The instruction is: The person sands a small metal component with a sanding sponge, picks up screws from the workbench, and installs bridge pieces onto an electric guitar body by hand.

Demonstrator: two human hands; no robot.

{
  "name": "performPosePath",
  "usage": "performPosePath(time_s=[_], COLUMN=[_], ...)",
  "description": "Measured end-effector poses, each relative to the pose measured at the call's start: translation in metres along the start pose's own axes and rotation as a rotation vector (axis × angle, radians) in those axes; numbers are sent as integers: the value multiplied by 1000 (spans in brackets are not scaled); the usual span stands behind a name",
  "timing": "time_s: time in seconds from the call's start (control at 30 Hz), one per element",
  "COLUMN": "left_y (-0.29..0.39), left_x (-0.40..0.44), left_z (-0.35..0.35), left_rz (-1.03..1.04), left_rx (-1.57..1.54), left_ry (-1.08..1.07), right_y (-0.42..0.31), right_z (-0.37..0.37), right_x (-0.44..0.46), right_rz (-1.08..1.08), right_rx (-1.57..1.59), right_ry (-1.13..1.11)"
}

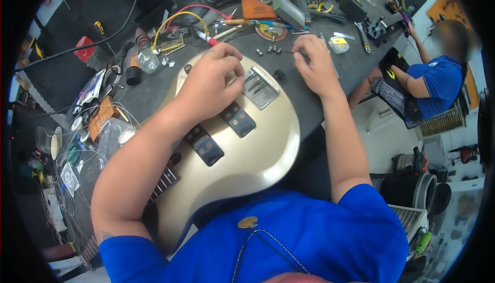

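A gold electric guitar body (268, 154) lies on the bench in front of me, its neck end toward the lower left. My left hand (211, 79) is over the body beside the metal bridge (261, 89), fingers curled; what they hold, if anything, is hidden. Below that hand are two dark pickups (239, 120). My right hand (314, 63) is past the body's far right edge, pinching a thin dark tool (289, 52). Small metal parts (269, 50) lie on the bench left of it. A black knob (279, 74) sits near the bridge.
Across the back of the bench (330, 87) lie an orange block (258, 8), a grey box (290, 11), cables and pliers (362, 37). Wires, a plastic bag (111, 138) and a wooden block (103, 118) are at left. Another person (438, 82) sits at the right.
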State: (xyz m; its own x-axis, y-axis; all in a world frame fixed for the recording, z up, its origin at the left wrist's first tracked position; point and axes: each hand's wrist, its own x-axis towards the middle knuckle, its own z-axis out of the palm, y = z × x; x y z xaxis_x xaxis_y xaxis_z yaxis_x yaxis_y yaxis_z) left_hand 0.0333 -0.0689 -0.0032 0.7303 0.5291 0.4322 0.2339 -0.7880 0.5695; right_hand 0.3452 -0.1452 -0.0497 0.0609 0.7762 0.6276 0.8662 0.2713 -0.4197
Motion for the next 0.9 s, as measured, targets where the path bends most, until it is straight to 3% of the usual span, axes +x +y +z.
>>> performPosePath(time_s=[0.1,0.2,0.23,0.6,0.83,0.9], left_y=[0,-1,-1,-3,4,3], left_x=[0,-1,-1,1,1,3], left_z=[0,0,0,1,0,-1], left_rz=[0,22,19,6,-67,-66], left_rx=[-9,15,10,29,19,18], left_ry=[5,6,4,16,-17,-22], right_y=[-28,-38,-40,-40,-40,-43], right_z=[-6,-10,-10,-8,-7,-13], right_x=[-13,-17,-18,-12,-13,-14], right_rz=[-20,-127,-62,-190,-163,-28], right_rx=[326,256,294,338,498,593], right_ry=[-47,-145,-136,-267,-301,-321])
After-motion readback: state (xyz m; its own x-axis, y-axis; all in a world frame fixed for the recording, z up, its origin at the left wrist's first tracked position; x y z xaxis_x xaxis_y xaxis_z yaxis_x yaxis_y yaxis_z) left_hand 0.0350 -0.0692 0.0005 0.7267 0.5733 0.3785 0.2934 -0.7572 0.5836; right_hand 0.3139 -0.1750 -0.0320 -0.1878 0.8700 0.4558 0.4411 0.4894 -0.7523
